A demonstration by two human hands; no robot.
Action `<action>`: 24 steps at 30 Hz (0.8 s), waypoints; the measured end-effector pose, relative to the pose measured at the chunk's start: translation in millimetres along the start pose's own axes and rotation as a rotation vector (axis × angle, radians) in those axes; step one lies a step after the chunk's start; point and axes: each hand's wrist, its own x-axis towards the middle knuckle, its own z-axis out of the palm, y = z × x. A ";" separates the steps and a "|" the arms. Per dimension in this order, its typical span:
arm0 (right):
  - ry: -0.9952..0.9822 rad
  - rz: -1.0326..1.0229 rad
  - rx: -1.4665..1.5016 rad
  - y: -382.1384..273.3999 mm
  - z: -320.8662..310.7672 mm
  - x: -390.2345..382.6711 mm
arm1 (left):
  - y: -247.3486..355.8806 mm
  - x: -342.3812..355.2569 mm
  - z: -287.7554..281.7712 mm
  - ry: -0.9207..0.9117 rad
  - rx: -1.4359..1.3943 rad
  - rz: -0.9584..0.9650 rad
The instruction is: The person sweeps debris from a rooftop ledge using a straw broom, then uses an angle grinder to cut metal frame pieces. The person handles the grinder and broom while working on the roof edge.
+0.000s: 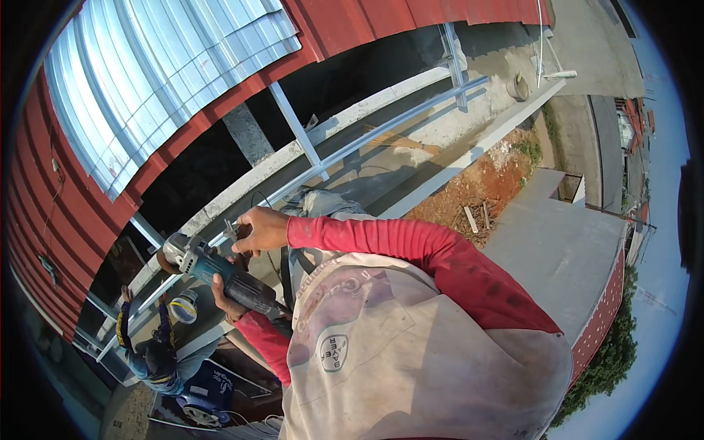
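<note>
Teal and black, an angle grinder (235, 282) lies tilted at 8 o'clock from the view's middle, its grey head toward 10 o'clock; the disc (165, 258) is partly covered by that head. The left hand (227, 299), at the body's 6 o'clock, grasps it with the thumb on top, its other fingers mostly hidden beneath. At 1 o'clock, the right hand (260, 229) bends its fingers against a small grey metal piece (231, 229), too small to identify; whether they clench it I cannot tell. A pale metal bar (403, 123) runs toward 2 o'clock, partly blocked by hand and tool. A bucket (185, 308) stands at 8 o'clock, a co-worker (165, 379) at 7. Toward 11, shiny roofing sheets (169, 81) are cut off by the upper rim.
</note>
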 end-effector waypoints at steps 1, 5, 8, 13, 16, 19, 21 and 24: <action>-0.012 0.040 0.159 -1.5 10.4 10.5 | 0.4 1.8 5.5 0.043 0.017 0.012; 0.066 -0.036 0.205 -12.8 15.7 27.0 | 4.4 2.6 -6.3 0.057 0.131 -0.044; 0.018 0.105 0.058 -7.8 12.0 35.2 | 4.3 -11.9 0.0 0.059 0.003 -0.020; -0.124 0.256 -0.015 37.6 24.4 46.5 | -21.5 -37.6 -26.2 0.246 -0.139 0.034; -0.182 0.381 -0.143 58.9 21.7 50.6 | -35.2 -46.9 -40.9 0.379 -0.176 0.074; -0.210 0.432 -0.295 83.5 14.2 60.8 | -50.7 -56.2 -60.9 0.485 -0.245 0.060; -0.209 0.441 -0.339 100.6 7.5 64.1 | -59.3 -57.1 -73.3 0.645 -0.336 0.106; -0.159 0.495 -0.400 128.8 -2.1 67.3 | -68.7 -57.7 -99.5 0.696 -0.418 0.107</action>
